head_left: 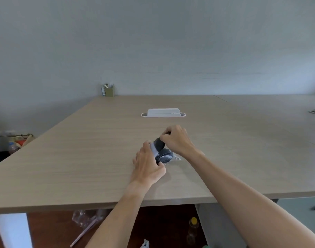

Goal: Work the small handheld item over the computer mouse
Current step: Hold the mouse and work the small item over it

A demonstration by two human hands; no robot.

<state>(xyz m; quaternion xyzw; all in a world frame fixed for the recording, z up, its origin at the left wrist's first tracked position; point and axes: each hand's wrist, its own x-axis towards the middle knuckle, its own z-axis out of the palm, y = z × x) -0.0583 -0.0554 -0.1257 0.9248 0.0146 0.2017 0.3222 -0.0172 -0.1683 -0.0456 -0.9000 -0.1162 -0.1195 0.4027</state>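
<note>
The computer mouse (164, 157) lies on the wooden counter (81, 149) near its front edge, a little right of centre. The left hand (148, 166) steadies it from about nine o'clock, its grip closed loosely on the mouse's near-left flank with the thumb tucked against the body. The right hand (178, 140), at roughly one o'clock from the mouse, has its grip pinched on the handle of a small brush (158, 145), whose dark head fades to pale bristle tips (it reads as a dusting brush, though the blur leaves that uncertain). The bristles seem to touch the mouse's upper-left side.

A scatter of pale specks (176, 157) sits on the counter just beside the mouse at three o'clock.

To do this well, I would keep the left hand firm so the mouse cannot skate, and sweep in short, light strokes outward, away from the button seams. Tilting the brush lets the tips, not the ferrule, do the work. Pressing hard would only splay the bristles.
</note>
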